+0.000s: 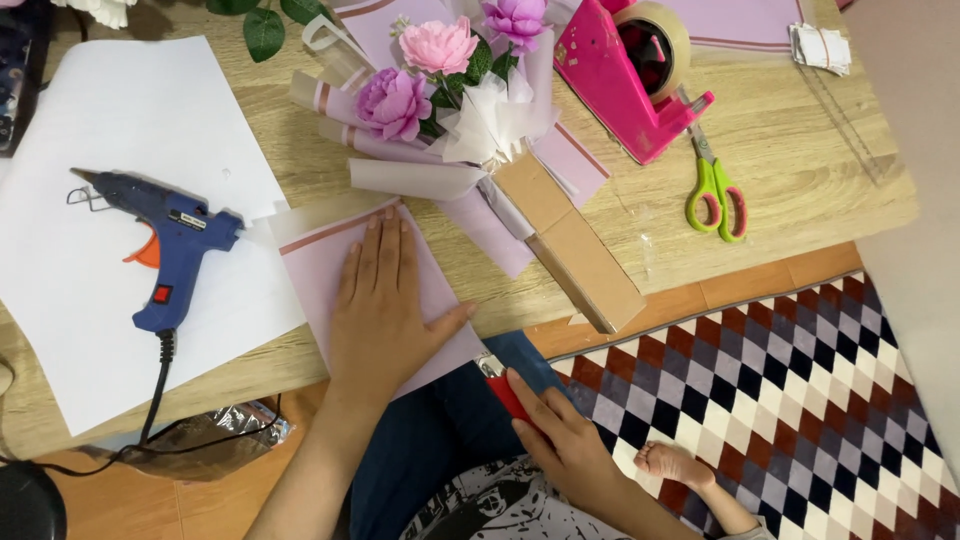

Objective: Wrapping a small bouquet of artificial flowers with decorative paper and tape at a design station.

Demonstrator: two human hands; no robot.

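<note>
paper first: from the head view, the left hand [383, 300] lies flat, fingers spread a little, pressing a lilac wrapping sheet [322, 270] down at the near edge of the wooden table [800, 140]. the right hand [560, 440] sits lower, off the table edge, fingers closed around a small red cutter [508, 393] whose tip points up at the sheet's near corner. to cut cleanly, i'd judge the palm should stay heavy and clear of the blade's line, with the blade drawn slowly along the overhang. a blue glue gun [170, 250] rests on white paper [120, 120] to the left, the wrapped bouquet [450, 100] just beyond the sheet, green scissors [717, 195] and a pink tape dispenser [625, 75] well off to the right.
</note>
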